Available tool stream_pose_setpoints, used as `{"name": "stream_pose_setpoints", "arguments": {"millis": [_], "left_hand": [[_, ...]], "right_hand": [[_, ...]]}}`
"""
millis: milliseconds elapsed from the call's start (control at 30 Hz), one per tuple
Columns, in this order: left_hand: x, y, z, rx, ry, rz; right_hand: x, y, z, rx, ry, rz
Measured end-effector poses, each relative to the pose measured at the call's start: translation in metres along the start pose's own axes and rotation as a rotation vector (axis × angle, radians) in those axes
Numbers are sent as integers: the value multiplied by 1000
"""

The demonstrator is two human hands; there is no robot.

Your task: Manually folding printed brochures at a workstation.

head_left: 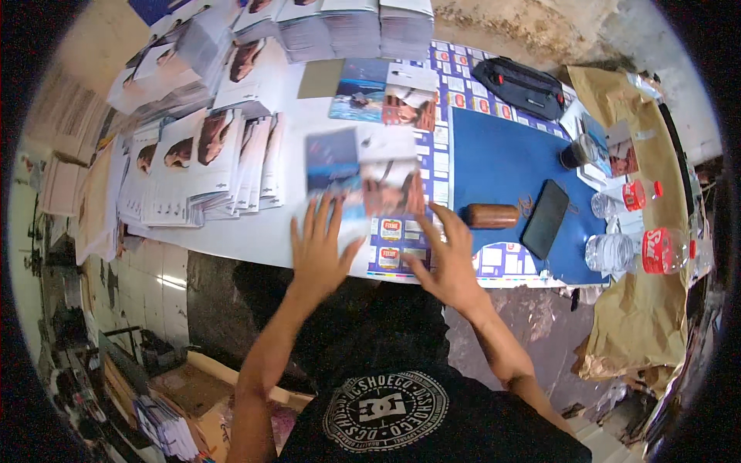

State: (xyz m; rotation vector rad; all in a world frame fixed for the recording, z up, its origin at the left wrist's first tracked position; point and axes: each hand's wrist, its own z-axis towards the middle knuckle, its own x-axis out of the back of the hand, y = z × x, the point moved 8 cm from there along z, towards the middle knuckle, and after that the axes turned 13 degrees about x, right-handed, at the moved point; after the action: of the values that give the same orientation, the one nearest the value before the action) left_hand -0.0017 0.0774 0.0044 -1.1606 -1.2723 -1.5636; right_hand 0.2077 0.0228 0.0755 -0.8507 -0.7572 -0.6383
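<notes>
An open printed sheet [361, 171] with a blue left half and a picture on the right lies before me, slightly blurred. My left hand [318, 241] has its fingers stretched out at the near left edge of this sheet, thumb apart. At the near right corner is my right hand [449, 261], fingers spread and thumb held away from them. Neither hand is closed around anything. Beyond lies a similar open sheet [378, 94], flat on the table. Whether the fingertips press on the blurred sheet or just hover over it is hard to see.
Stacked booklets [193, 166] cover the table's left side, with taller stacks [332, 31] behind. On the blue mat [494, 170] to the right are a brown cylinder [494, 216] and a black phone [546, 219]. Plastic bottles [665, 251], a dark cup [573, 154] and a black bag [521, 86] stand nearby.
</notes>
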Motion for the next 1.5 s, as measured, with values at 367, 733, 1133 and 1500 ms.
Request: {"name": "stream_pose_setpoints", "arguments": {"millis": [367,733,1133,1500], "left_hand": [[21,-108,-112,721,-244,-1005],[139,-46,-99,654,319,-1075],[14,-47,-41,723,-297,-1579],[9,-37,-42,741,-274,-1717]], "right_hand": [[-95,-61,-14,270,-339,156],[-43,21,13,-351,102,1455],[-59,66,22,-656,-56,1043],[-92,-17,39,157,-190,-33]]}}
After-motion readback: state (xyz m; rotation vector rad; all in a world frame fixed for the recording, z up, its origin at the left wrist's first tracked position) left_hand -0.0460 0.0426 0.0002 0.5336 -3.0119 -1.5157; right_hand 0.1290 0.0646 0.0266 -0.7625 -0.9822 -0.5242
